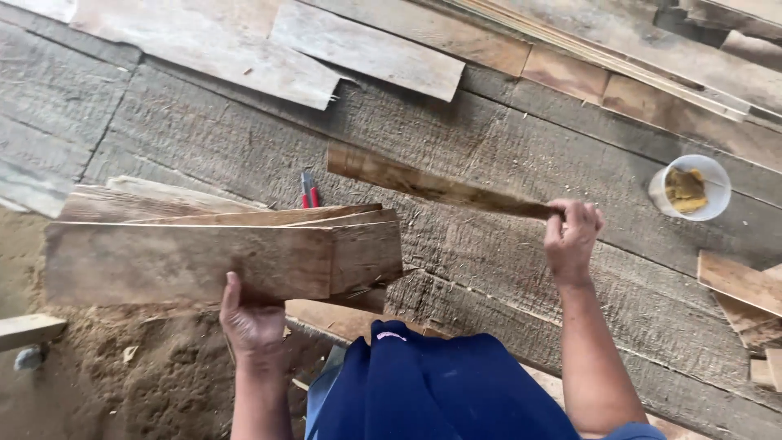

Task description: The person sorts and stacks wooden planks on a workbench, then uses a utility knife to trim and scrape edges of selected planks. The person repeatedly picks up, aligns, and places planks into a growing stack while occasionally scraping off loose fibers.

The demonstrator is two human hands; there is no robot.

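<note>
The left hand (251,319) gripped the near edge of a stack of thin wooden boards (220,253), thumb up against the front board, holding the stack on edge above a floor of rough grey planks (505,155) and a patch of sawdust (155,367). The right hand (573,235) was closed around one end of a single narrow board (432,186), which extended leftward and slightly away, clear of the stack. A red-handled tool (309,190) lay on the planks just behind the stack, a white cup (692,189) with yellowish contents stood to the right, and loose boards (366,49) lay along the far side.
</note>
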